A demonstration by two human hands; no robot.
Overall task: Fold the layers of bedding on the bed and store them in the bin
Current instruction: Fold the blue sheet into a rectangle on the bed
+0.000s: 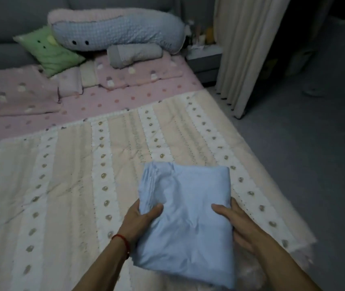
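Cream quilt (72, 185) under folded blue sheet (188, 206) (2-hand grip, unlabelled)

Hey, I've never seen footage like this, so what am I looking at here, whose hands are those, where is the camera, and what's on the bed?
There is no machine here. The single picture comes from a camera worn on a person's head, looking forward and down, so the two arms reaching in from the bottom are that person's own. The left hand, with a red cord at its wrist, and the right hand each grip one side of a folded light blue sheet. Beneath it a cream quilt with dotted stripes is spread flat over a pink dotted sheet. Farther back lie a green pillow and a long blue plush pillow. No storage bin is in view.
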